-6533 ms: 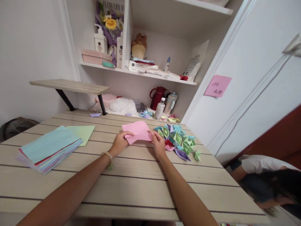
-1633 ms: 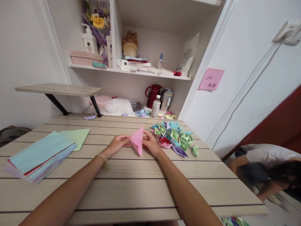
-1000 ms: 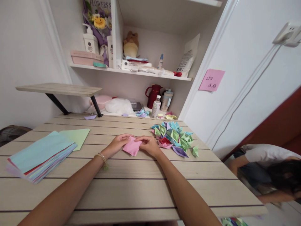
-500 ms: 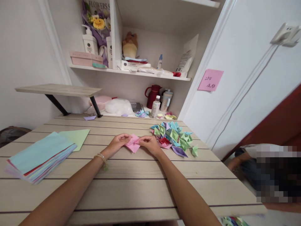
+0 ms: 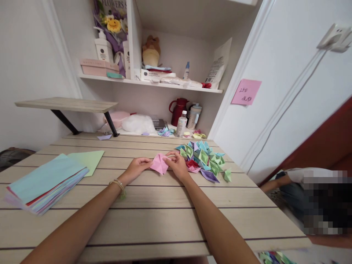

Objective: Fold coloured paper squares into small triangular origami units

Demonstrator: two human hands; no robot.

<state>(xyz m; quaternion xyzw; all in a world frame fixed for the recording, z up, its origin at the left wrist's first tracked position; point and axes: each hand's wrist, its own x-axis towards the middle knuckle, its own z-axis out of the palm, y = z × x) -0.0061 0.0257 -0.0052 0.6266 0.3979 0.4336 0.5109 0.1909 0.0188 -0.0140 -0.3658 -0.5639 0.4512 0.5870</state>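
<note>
A pink sheet of origami paper (image 5: 159,164), creased and partly folded, is held between my two hands just above the table (image 5: 154,227). My left hand (image 5: 139,167) pinches its left edge between thumb and fingers. On the other side, my right hand (image 5: 177,165) grips the right edge, thumb on top. Close to my right hand lies a pile of folded paper boats (image 5: 203,157) in green, blue, purple, red and pink. Far to the left of my left hand is a stack of coloured paper sheets (image 5: 49,179), light blue on top, with a green sheet (image 5: 89,161) beside it.
A small raised wooden shelf (image 5: 68,105) stands at the back left. Behind the table are a clear bottle (image 5: 181,124), a red jug (image 5: 178,112) and a plastic bag (image 5: 139,124). A person (image 5: 297,194) is low at the right, past the table edge.
The pink paper has been turned and opened flatter, showing more of its face. My right hand has shifted slightly up, its fingers now behind the paper.
</note>
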